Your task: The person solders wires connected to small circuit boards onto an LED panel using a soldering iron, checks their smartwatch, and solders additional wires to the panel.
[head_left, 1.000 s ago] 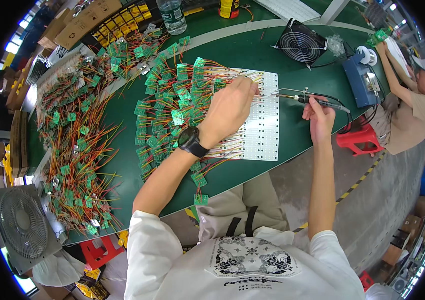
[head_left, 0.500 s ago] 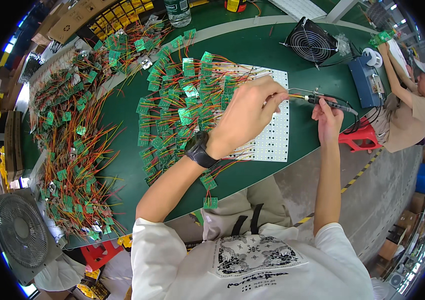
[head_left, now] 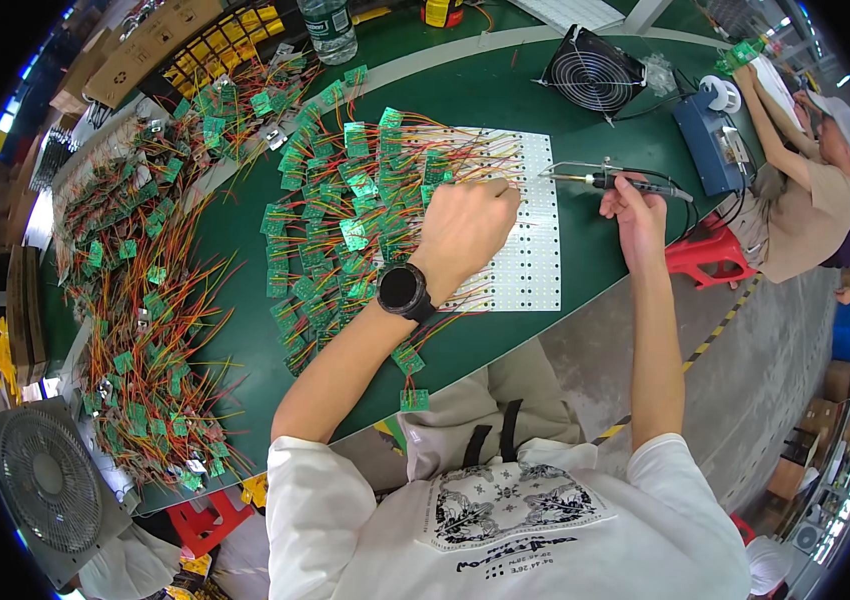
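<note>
Far left, wired boards (head_left: 160,340) heap the counter (head_left: 495,95); next, green boards (head_left: 353,235) trail wires onto the white panel (head_left: 535,270). Left hand (head_left: 470,220) — back leftward from the panel's edge since half a second ago — curls over it, fingertips hidden, grip impossible to tell. Soldering iron (head_left: 600,181) by the right edge, clamped in the right hand's (head_left: 637,215) fingers!

There are one left hand (head_left: 470,228) and one right hand (head_left: 640,215), also one watch (head_left: 403,290) and one iron (head_left: 605,181). One blue box (head_left: 710,145), one bottle (head_left: 330,35) and one can (head_left: 442,12) can be counted. The fans are two: one black fan (head_left: 595,75) and one grey fan (head_left: 48,468). At least two red stools (head_left: 690,256) and at least one white panel (head_left: 535,230) are seen. Green boards (head_left: 354,236) are in dozens; wires (head_left: 207,312) are too many to count exactly.
</note>
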`<state>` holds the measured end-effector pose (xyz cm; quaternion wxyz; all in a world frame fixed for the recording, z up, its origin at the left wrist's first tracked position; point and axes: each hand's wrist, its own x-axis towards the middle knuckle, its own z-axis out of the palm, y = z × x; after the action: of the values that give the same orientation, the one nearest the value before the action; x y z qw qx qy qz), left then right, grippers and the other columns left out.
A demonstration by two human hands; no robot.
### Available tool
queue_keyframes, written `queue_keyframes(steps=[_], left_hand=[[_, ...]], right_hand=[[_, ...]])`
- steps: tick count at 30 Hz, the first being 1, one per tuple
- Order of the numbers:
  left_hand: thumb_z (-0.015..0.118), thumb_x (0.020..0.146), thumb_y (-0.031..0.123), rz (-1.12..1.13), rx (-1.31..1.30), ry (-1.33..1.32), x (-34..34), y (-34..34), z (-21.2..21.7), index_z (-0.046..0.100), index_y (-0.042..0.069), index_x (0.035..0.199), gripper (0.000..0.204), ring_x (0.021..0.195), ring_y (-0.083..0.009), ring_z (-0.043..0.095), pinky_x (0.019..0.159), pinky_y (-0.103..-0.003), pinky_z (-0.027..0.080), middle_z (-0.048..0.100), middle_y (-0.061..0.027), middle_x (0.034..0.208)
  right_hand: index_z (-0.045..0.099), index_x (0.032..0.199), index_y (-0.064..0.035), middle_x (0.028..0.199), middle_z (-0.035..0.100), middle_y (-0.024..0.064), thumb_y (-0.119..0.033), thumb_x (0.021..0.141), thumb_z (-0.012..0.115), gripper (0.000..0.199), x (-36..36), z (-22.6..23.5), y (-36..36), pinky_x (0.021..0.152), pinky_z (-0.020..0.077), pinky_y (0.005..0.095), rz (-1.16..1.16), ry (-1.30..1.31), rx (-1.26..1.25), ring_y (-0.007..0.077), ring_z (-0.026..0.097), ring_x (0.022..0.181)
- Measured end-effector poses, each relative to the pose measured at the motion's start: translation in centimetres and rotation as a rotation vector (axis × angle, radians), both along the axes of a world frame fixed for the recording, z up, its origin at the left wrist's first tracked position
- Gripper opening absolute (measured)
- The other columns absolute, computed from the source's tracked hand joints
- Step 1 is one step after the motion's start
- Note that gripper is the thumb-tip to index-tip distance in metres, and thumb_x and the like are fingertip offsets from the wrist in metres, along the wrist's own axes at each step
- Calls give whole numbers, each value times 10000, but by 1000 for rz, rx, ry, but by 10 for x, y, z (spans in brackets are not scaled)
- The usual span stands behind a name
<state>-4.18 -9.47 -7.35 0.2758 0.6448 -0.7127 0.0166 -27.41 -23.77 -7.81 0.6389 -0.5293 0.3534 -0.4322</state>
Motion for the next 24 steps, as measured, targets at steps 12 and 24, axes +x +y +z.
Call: queue_keyframes(steps=[12,24], left_hand=[[669,798,138,51,-104,17,-2,-2,-4,687,74,753,80,622,-273,648,529,-384,511,650,-63,720],[662,814,146,39,-83,24,-2,-2,-3,689,78,771,85,634,-262,648,537,-379,510,657,-54,742]], right_hand=[[623,1085,77,803,674,132,-95,896,686,263,-3,-6,2,612,505,284,112,115,-158,206,670,648],[626,1086,74,809,681,131,-97,903,688,258,-6,-7,2,633,518,279,139,151,-185,206,684,670]])
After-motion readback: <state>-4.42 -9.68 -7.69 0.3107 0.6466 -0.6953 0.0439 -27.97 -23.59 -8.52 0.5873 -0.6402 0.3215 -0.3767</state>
